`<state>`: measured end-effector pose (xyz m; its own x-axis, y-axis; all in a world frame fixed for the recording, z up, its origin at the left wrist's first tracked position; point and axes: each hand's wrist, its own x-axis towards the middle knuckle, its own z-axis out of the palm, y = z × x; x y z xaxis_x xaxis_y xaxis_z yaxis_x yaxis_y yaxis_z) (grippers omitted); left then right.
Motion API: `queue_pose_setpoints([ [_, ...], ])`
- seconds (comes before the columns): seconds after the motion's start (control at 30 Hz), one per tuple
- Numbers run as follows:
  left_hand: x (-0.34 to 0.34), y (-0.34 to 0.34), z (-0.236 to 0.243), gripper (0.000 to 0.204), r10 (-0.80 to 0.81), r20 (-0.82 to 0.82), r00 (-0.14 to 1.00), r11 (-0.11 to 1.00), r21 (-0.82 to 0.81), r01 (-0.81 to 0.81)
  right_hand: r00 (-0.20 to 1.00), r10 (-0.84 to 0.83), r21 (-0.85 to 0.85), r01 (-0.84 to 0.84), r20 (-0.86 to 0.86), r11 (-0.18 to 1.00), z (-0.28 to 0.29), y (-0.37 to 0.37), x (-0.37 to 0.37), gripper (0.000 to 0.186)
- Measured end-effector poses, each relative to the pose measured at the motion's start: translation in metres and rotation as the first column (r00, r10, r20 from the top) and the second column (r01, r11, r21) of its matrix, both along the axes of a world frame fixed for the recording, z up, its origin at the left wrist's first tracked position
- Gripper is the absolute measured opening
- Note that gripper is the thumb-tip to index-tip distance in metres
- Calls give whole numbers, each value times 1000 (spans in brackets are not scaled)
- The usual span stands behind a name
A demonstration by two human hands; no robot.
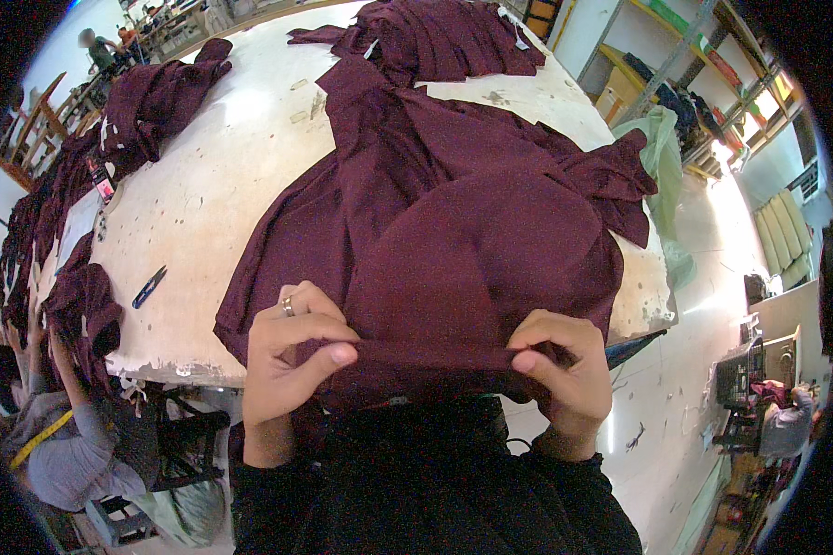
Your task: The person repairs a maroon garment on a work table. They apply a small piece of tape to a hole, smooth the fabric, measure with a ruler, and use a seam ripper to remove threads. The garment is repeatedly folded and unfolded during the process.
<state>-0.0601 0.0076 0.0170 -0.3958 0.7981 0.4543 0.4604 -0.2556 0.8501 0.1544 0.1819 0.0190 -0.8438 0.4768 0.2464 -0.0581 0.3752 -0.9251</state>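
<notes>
A dark maroon garment (pixel 472 222) lies spread over the near part of the table, and its near edge hangs toward me. My left hand (pixel 292 361), with a ring on one finger, pinches that edge between thumb and fingers. At the other end of the same edge, my right hand (pixel 565 365) pinches the cloth the same way. Between the two hands the edge is stretched into a straight, folded band. The fingertips behind the cloth are partly hidden.
On the pale worn table (pixel 194 222) lie thread snips (pixel 149 287) to the left. A stack of maroon garments (pixel 444 42) sits at the far end, with another heap (pixel 157 102) at far left. A co-worker (pixel 83 444) with a yellow tape measure handles cloth at left. Shelves (pixel 676 55) stand right.
</notes>
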Motion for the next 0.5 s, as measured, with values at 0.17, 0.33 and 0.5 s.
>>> queue_pose_setpoints([
  [0.17, 9, 2, -4, 11, 64, 186, 980, 998, -30, -60, 998, -13, -161, 23, 67, 987, -4, 9, 2, 16],
  [0.33, 10, -2, -7, 11, 132, 200, 971, 991, -12, -132, 996, -21, -181, 38, 92, 983, -3, 15, 3, 16],
  [0.5, 6, -5, -10, 10, 332, 256, 908, 943, -58, -328, 994, -7, -142, 22, 105, 990, -5, 19, 5, 17],
])
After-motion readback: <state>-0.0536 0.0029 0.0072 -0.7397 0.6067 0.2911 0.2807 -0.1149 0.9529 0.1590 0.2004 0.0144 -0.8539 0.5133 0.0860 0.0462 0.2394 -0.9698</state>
